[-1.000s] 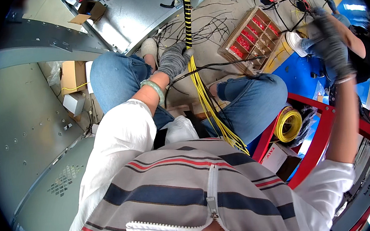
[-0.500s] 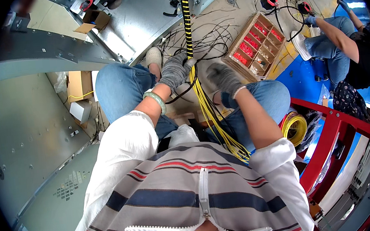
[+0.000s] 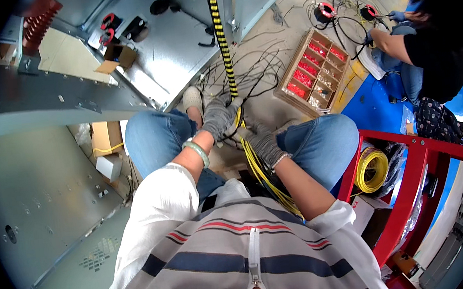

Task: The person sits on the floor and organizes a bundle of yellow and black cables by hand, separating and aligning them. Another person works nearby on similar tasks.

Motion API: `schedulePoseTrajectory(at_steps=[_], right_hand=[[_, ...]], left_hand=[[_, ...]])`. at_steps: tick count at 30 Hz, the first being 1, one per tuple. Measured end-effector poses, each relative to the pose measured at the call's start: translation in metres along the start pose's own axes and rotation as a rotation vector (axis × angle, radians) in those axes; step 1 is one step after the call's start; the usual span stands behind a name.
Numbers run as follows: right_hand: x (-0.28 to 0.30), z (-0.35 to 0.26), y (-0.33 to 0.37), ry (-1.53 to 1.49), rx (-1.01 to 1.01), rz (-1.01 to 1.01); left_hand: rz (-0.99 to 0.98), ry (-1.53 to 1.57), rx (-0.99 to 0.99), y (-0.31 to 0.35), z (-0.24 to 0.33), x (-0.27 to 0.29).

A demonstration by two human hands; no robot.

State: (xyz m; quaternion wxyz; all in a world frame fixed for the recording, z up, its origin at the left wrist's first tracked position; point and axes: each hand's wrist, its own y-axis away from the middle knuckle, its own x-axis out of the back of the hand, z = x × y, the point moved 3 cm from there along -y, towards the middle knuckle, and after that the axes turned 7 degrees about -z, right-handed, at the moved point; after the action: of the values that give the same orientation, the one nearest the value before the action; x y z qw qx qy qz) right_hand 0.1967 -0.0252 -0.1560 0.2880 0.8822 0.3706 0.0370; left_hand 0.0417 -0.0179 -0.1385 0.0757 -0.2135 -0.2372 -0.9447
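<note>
Left hand [image 3: 218,117] and right hand [image 3: 262,144], both gloved, clamp the yellow wire bundle [image 3: 257,170] between bent knees

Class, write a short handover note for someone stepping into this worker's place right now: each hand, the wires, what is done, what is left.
Left hand: gloved, gripping the yellow wire bundle where it meets the yellow-and-black sleeve.
Right hand: gloved, closed on the same bundle lower down.
Done: upper run is already sleeved.
Left: loose yellow wires trail over the lap; black wires lie scattered on the floor beside the parts tray.
</note>
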Motion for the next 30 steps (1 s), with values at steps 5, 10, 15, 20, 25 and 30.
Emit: schedulePoseTrajectory(at_steps=[5,10,15,20,25,30], right_hand=[[0.032,-0.026,-0.036,0.377,-0.009,0.006],[0.081,-0.080,-0.054,1.221,0.140,0.081],[0.147,-0.158,-0.037,0.189,0.568,0.480],[0.054,-0.070,-0.014,1.066,0.078,-0.029],[-0.023,0.024,0.025,0.171,-0.096,-0.016],[-0.011,0.037,0.048,0.140,-0.281,-0.144]], left_hand=[[0.034,-0.111,-0.065,0.013,0.017,0.007],[-0.054,0.036,0.068,0.013,0.016,0.008],[0.011,0.027,0.041,0.009,0.005,0.003],[-0.030,-0.049,0.050,0.014,0.029,0.005],[0.052,-0.299,-0.073,0.012,0.029,-0.008],[0.109,-0.145,0.041,-0.013,0.017,0.002]])
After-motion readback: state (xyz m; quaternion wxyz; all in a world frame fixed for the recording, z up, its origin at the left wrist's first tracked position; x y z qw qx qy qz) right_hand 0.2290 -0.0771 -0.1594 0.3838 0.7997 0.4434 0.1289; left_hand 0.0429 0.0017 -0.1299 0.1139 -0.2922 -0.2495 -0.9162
